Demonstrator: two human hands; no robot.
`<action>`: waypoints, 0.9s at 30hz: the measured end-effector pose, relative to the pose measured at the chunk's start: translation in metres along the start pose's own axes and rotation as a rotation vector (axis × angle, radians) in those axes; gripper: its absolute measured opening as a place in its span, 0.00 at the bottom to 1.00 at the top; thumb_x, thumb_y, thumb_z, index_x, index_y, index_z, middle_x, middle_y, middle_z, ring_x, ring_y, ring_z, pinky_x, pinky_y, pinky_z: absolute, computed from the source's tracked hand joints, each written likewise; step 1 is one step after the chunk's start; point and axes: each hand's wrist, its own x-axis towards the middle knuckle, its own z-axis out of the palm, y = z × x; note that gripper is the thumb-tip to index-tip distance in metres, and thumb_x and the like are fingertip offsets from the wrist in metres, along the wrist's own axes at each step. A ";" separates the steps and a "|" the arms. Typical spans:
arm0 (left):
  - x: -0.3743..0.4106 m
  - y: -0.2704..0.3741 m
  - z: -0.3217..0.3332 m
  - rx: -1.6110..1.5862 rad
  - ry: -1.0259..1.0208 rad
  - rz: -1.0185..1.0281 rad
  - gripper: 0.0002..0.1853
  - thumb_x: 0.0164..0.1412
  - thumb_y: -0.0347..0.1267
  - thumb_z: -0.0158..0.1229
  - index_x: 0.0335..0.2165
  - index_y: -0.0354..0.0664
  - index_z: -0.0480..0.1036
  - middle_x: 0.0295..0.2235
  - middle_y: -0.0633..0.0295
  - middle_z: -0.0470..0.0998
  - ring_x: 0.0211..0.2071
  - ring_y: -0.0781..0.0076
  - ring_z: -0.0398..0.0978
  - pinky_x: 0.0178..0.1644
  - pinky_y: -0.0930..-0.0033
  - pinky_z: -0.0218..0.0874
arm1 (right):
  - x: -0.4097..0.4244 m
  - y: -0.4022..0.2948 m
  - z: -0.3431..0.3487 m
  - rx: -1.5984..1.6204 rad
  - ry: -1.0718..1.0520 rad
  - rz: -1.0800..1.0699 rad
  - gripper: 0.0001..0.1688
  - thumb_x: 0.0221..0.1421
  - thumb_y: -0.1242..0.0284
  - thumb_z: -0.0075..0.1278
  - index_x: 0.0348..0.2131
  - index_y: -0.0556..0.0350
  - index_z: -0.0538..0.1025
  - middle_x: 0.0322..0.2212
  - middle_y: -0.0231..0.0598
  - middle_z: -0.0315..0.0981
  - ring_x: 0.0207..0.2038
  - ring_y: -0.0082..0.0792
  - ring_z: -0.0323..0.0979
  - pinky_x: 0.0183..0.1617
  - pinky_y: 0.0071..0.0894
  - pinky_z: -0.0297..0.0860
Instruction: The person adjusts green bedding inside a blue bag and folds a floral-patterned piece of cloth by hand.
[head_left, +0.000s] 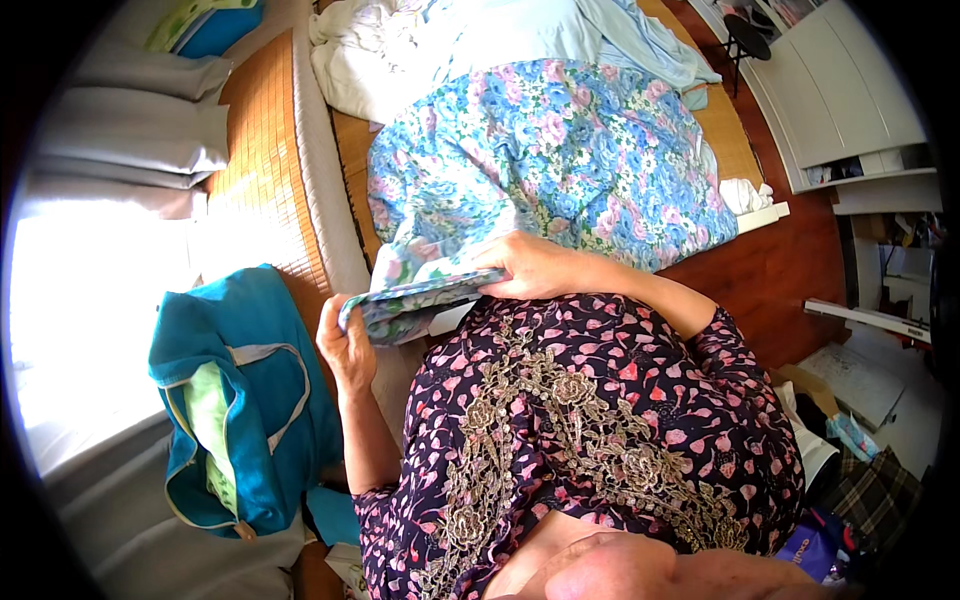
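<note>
A blue floral cloth (555, 157) with pink roses lies spread over a bed and reaches down to the person's body. My left hand (347, 345) pinches a corner of its near edge, at the left. Farther right, my right hand (525, 266) grips the same edge, with fingers and thumb around the fabric. Between the two hands the edge is drawn fairly straight, and a fold of the cloth hangs below it. Pale blue fabric (517, 34) lies beyond the floral cloth, beside crumpled white bedding (367, 64).
A teal zip bag (277, 382) with light green fabric inside stands open at the left, by a mat-covered surface (262, 150) and grey curtains (135, 135). A white cloth (745, 196) lies at the bed's right corner. White cabinets (847, 90) and a black stool (746, 37) stand right.
</note>
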 end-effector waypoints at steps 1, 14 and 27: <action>-0.001 0.005 -0.001 -0.026 0.036 0.013 0.05 0.60 0.24 0.47 0.27 0.35 0.67 0.22 0.68 0.65 0.26 0.82 0.60 0.30 0.79 0.52 | 0.000 -0.002 -0.002 0.001 -0.012 0.023 0.17 0.46 0.75 0.53 0.40 0.57 0.74 0.25 0.47 0.71 0.28 0.43 0.69 0.32 0.38 0.64; 0.008 0.050 -0.074 0.112 0.568 0.103 0.10 0.60 0.32 0.46 0.34 0.36 0.68 0.28 0.63 0.69 0.30 0.74 0.67 0.37 0.74 0.61 | -0.022 0.061 0.019 -0.265 0.052 0.102 0.06 0.40 0.73 0.52 0.23 0.54 0.70 0.20 0.41 0.70 0.27 0.46 0.71 0.29 0.45 0.65; 0.028 0.068 -0.125 1.380 0.679 0.543 0.18 0.63 0.40 0.43 0.27 0.34 0.66 0.27 0.57 0.72 0.27 0.70 0.69 0.30 0.70 0.63 | -0.114 0.180 0.032 -0.581 0.313 0.414 0.14 0.35 0.78 0.52 0.28 0.45 0.74 0.25 0.36 0.70 0.31 0.44 0.72 0.30 0.41 0.67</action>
